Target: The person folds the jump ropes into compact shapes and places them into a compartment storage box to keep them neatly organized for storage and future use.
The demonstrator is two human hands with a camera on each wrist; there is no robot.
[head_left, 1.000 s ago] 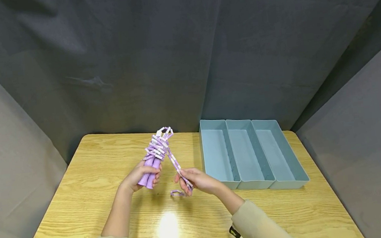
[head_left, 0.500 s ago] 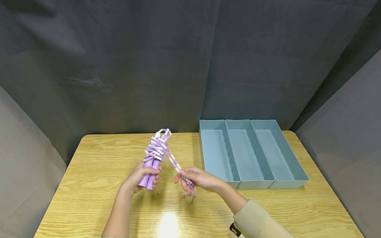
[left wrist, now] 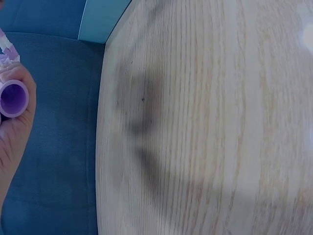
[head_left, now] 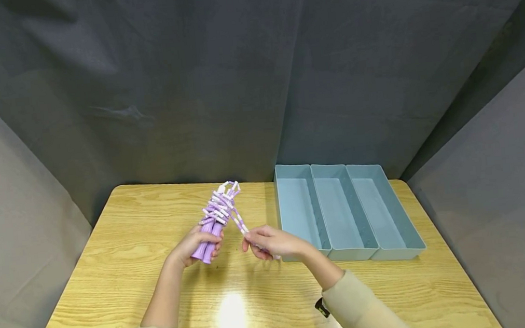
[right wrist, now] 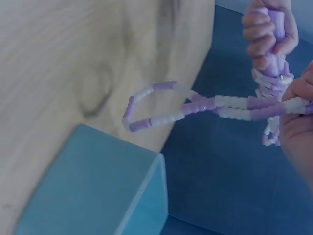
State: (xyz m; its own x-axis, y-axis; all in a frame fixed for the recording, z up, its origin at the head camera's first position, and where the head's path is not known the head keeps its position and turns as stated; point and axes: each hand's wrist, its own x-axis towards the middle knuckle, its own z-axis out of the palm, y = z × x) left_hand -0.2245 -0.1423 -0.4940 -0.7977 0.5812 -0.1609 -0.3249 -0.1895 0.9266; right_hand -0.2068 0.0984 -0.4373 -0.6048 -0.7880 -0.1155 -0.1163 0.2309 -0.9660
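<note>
A jump rope [head_left: 218,206] with purple handles and purple-and-white beads is held up over the table. My left hand [head_left: 195,244] grips its two handles side by side; in the left wrist view a hollow purple handle end [left wrist: 13,99] pokes out of that fist. The beaded cord is wound in several turns round the upper handles. My right hand [head_left: 271,242] pinches the doubled free length between thumb and fingers, to the right of the handles. In the right wrist view, the loop end of the beaded cord [right wrist: 166,117] hangs out beyond that hand.
A light blue tray of three long compartments [head_left: 352,255] stands right of the hands, close to my right hand. The wooden table [head_left: 113,281] lies beneath, with dark curtain [head_left: 181,88] behind and grey panels [head_left: 13,206] at both sides.
My right hand has shifted slightly right and turned, carrying the cord's loose loop from below the fingers to the right. The left hand keeps its hold on the handles, nearly still.
</note>
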